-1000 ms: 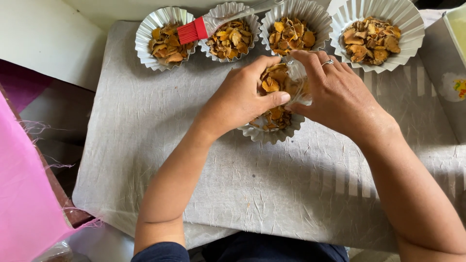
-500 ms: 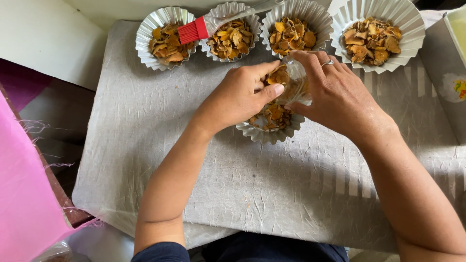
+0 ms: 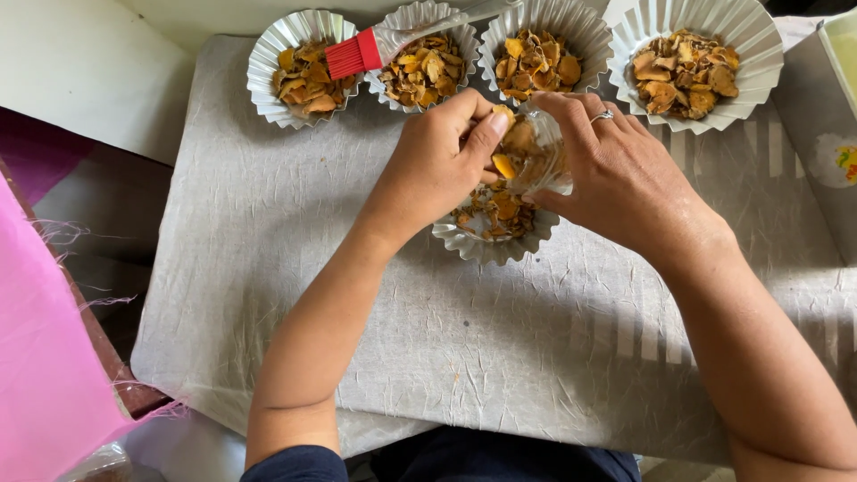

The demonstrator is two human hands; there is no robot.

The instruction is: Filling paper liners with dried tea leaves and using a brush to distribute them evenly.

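- Head view, hands: we see the right hand [image 3: 625,183], a ring on one finger, wrapped around a small clear glass jar [image 3: 538,153] tilted on its side; the jar holds orange-brown dried slices.
- Head view, left hand [image 3: 437,170]: its fingers are curled and the thumb presses at the mouth of the jar, touching a yellow-orange dried slice [image 3: 504,165] there; we cannot tell whether the slice is pinched or only pushed.
- Head view, below the hands: a fluted silver foil cup [image 3: 491,243] lies directly under the jar's mouth, partly hidden by both hands and partly filled with the same dried slices.
- Head view, far edge: four more fluted silver foil cups stand in a row, each filled with slices; we mark the leftmost cup [image 3: 268,67] and the rightmost cup [image 3: 750,45].
- Head view, tool: a red-bristled silicone brush with a clear handle [image 3: 357,52] rests across the rims of the two left cups.
- Head view, support: all cups sit on a creased grey paper-covered board [image 3: 446,357]; a pink fabric sheet [image 3: 45,357] with frayed threads lies at the left margin.
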